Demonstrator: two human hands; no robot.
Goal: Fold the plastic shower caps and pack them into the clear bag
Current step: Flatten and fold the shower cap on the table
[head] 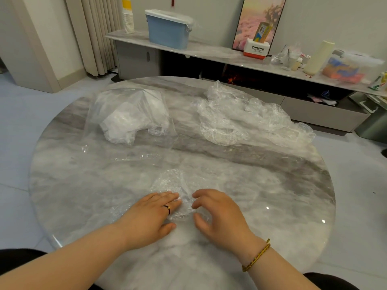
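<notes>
One clear plastic shower cap (173,185) lies crumpled on the round marble table (272,181) near its front edge. My left hand (150,214) presses flat on the cap's left part with straight fingers. My right hand (217,212) hovers at the cap's right edge, fingers and thumb curved toward it; whether it grips the plastic is unclear. A pile of several loose shower caps (247,118) sits at the back right. The clear bag (129,116) lies at the back left with folded whitish caps inside.
Behind the table runs a low marble shelf (209,51) with a blue lidded bin (169,30), stacked paper cups (127,17), a Panasonic box (256,49) and other clutter. A grey waste bin (372,124) stands on the floor at the right.
</notes>
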